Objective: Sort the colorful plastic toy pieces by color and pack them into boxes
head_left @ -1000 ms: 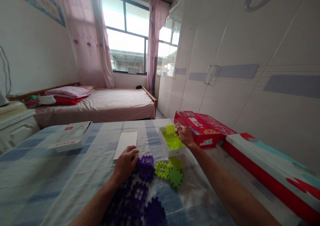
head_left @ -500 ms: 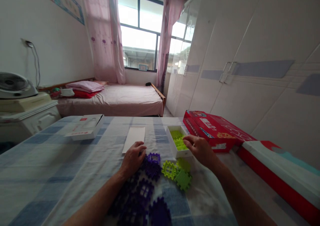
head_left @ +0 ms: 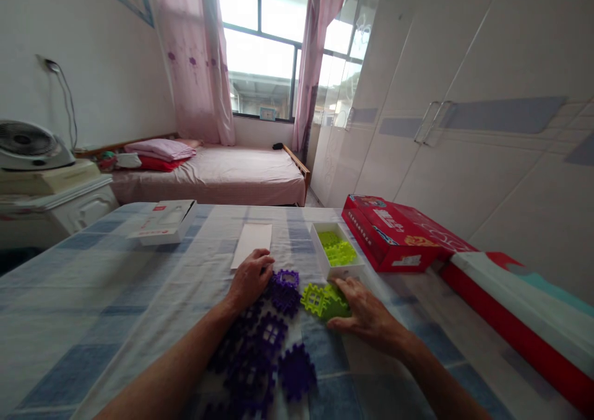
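Note:
My left hand [head_left: 252, 278] rests on the cloth between a white box lid [head_left: 253, 240] and a pile of purple interlocking tiles [head_left: 271, 336]. Its fingers are loosely bent and slightly apart, with nothing visible in them. My right hand [head_left: 364, 315] reaches over a few yellow-green interlocking tiles. Its thumb and fingers close around the sides of a green tile [head_left: 336, 308], partly hiding it. Beside that lies a yellow-green window tile [head_left: 314, 299]. Just beyond, an open white box [head_left: 350, 270] holds more yellow-green tiles [head_left: 340, 253].
A red box [head_left: 394, 234] stands at the right, with a white and red box [head_left: 524, 308] nearer me. Another white box [head_left: 171, 222] sits at the far left of the table. Past the checkered tablecloth [head_left: 116, 296] are a bed [head_left: 241, 172] and a wardrobe [head_left: 440, 179].
My right hand has moved from the white box's rim down toward me onto the loose green tiles. My left hand keeps its place. The view has tilted slightly downward.

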Motion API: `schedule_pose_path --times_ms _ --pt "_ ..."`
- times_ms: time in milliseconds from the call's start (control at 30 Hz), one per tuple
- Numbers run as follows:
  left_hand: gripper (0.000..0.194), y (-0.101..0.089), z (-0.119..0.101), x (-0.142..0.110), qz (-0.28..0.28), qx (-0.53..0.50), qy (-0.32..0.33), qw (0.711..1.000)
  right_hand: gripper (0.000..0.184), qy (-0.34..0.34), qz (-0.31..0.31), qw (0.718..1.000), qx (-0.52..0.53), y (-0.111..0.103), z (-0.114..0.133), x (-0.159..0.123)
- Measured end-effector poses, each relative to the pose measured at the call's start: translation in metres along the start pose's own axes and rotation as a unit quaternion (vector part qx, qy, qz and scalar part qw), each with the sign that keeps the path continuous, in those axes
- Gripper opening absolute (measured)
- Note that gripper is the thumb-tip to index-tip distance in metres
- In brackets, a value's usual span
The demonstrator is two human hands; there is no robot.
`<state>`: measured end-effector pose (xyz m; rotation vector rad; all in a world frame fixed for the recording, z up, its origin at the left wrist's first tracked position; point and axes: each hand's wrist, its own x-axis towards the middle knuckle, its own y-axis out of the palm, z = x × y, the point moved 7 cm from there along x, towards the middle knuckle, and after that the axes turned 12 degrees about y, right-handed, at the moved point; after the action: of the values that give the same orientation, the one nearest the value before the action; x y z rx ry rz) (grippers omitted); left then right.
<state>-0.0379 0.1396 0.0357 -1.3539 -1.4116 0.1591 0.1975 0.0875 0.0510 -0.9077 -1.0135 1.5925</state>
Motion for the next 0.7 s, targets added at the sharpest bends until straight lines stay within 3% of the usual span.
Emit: schedule_pose_path --times_ms 133,267,400,533,700 --pt "0.021 -0.001 -0.001 0.000 0.000 0.000 0.002 1.000 0.055 -0.019 0.010 0.997 0.067 -0.006 0.006 -0.005" --pt "0.021 -0.002 -0.002 0.001 0.001 -0.003 -0.003 1.000 0.024 0.014 -0.002 0.993 0.116 -0.018 0.007 -0.003" --pt "0.021 -0.002 -0.003 0.001 0.005 -0.002 -0.005 1.000 0.013 -0.014 -0.027 0.993 0.116 -0.023 0.022 0.002" --pt "0.021 -0.003 -0.003 0.001 0.009 0.000 -0.007 1.000 0.017 -0.063 -0.025 0.995 0.071 -0.005 0.038 0.006" --pt "0.021 -0.003 -0.004 0.001 0.009 -0.004 -0.011 1.000 0.051 -0.053 -0.037 0.998 0.002 0.022 0.034 0.007"
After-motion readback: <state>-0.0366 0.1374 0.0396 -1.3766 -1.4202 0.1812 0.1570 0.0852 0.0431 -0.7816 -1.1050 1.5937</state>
